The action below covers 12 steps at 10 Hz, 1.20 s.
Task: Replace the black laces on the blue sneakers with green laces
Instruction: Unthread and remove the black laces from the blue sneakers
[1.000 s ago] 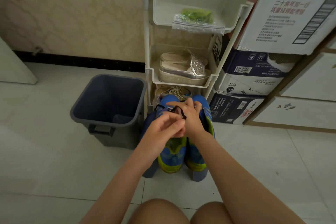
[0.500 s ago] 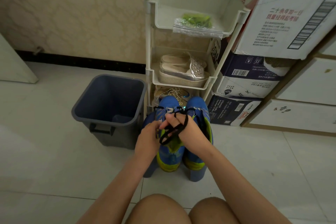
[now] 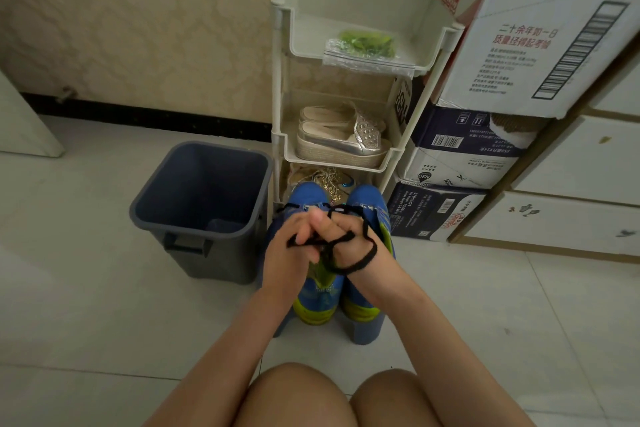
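**A:** Where do the blue sneakers (image 3: 308, 196) stand?

**B:** On the floor (image 3: 86, 270) right in front of the white shelf rack (image 3: 278, 87), toes pointing at its lowest tier, side by side and touching.

**A:** And the hands?

**B:** Both are above the sneakers, in front of the rack, pressed against each other. The left hand (image 3: 289, 255) has its fingers (image 3: 304, 236) curled and clamped on the black lace (image 3: 369, 255). The right hand (image 3: 348, 246) has its fingers (image 3: 341, 227) bent around the same lace, thumb pointing up toward the rack.

**A:** How does the lace run?

**B:** One loop hangs around the back of the right hand near the wrist. A strand crosses both sets of knuckles. Thinner stretches lead forward to the sneakers' toe ends, nearest the rack.

**A:** The green laces (image 3: 367, 42)?

**B:** On the rack's top tier, inside a clear plastic bag (image 3: 363, 61) at the front edge.

**A:** Anything else around the rack?

**B:** Silver sandals (image 3: 343, 139) on its middle tier, a glittery shoe (image 3: 325, 180) on the bottom one. A grey bin (image 3: 201, 198) stands just left of the rack, and stacked cardboard boxes (image 3: 519, 28) lean against its right side.
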### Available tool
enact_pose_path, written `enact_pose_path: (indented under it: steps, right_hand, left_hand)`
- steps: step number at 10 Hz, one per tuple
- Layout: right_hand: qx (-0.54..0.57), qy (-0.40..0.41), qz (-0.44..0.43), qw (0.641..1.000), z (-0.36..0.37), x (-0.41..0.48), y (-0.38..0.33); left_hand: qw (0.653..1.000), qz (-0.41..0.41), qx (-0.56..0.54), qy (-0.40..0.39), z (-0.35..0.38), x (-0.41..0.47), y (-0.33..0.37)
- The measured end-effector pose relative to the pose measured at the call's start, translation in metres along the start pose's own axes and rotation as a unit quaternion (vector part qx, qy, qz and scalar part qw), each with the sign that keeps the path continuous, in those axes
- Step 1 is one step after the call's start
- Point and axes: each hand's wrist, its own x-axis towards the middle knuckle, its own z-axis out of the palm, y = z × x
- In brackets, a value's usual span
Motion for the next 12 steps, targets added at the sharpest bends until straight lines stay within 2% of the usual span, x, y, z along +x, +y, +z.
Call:
enact_pose_path:
  steps: [1, 2, 3, 4, 5, 6, 7, 8, 9, 10, 12]
  right_hand:
    - [-0.037, 0.124, 0.121, 0.984, -0.011, 0.025, 0.03]
    - [-0.058, 0.199, 0.265, 0.942, -0.018, 0.046, 0.045]
    - [-0.128, 0.147, 0.308, 0.931, -0.019, 0.063, 0.049]
    - [-0.059, 0.14, 0.358, 0.921, -0.02, 0.075, 0.054]
    - [-0.078, 0.165, 0.338, 0.923, -0.019, 0.078, 0.06]
    - [-0.127, 0.16, 0.303, 0.931, -0.021, 0.072, 0.064]
    - [-0.146, 0.141, 0.268, 0.942, -0.02, 0.068, 0.06]
    - [-0.19, 0.08, 0.235, 0.95, -0.013, 0.059, 0.052]
    - [-0.211, 0.003, 0.203, 0.956, -0.009, 0.042, 0.048]
    - [-0.161, -0.009, 0.148, 0.976, -0.012, 0.026, 0.039]
    - [-0.264, -0.059, 0.087, 0.959, -0.013, 0.011, 0.037]
  left_hand:
    - [0.998, 0.016, 0.041, 0.05, -0.001, 0.012, -0.004]
    - [0.994, 0.052, 0.089, 0.041, 0.0, 0.016, -0.001]
    - [0.999, 0.014, 0.01, 0.028, 0.002, 0.015, 0.003]
    - [0.995, -0.057, -0.087, 0.005, 0.005, 0.013, 0.001]
    - [0.989, -0.087, -0.123, -0.001, 0.002, 0.009, -0.005]
    - [0.997, 0.005, 0.049, 0.058, -0.009, 0.002, -0.02]
    - [0.977, 0.024, 0.203, 0.065, -0.016, 0.004, -0.041]
    - [0.968, 0.02, 0.25, 0.011, -0.018, 0.008, -0.05]
    - [0.96, 0.03, 0.278, 0.009, -0.016, 0.012, -0.051]
    - [0.954, 0.048, 0.297, -0.008, -0.01, 0.013, -0.051]
    - [0.921, 0.067, 0.383, -0.02, -0.007, 0.015, -0.053]
